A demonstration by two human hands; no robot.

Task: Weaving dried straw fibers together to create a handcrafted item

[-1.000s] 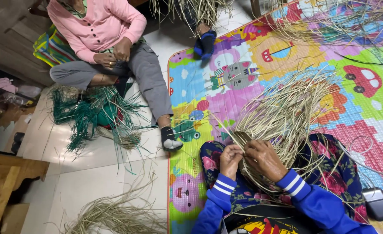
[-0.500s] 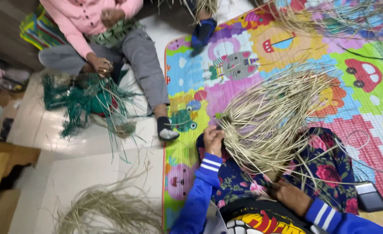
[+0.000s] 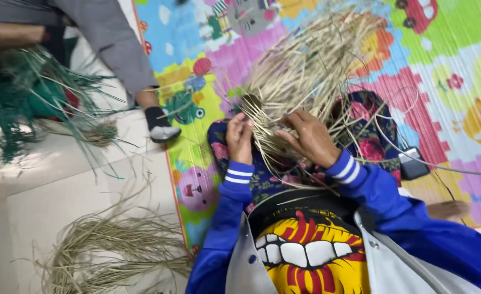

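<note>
A bundle of pale dry straw strands (image 3: 311, 71) fans out over my lap and the mat. My left hand (image 3: 239, 137) pinches the strands at the bundle's near left edge. My right hand (image 3: 308, 139) grips the strands just to the right of it, fingers curled over the woven base. Both arms wear blue sleeves with white stripes. My lap is covered with dark floral cloth (image 3: 371, 147).
A colourful play mat (image 3: 447, 71) lies under me. Another person's leg in grey trousers with a sock (image 3: 159, 125) rests at the mat's left edge, beside green strands (image 3: 22, 103). Loose straw (image 3: 110, 250) lies on the white floor. A small black device (image 3: 413, 163) with a cable sits at my right.
My right hand has come back up from my lap to the bundle beside my left hand. The view has shifted down and closer, so the other person is mostly out of frame.
</note>
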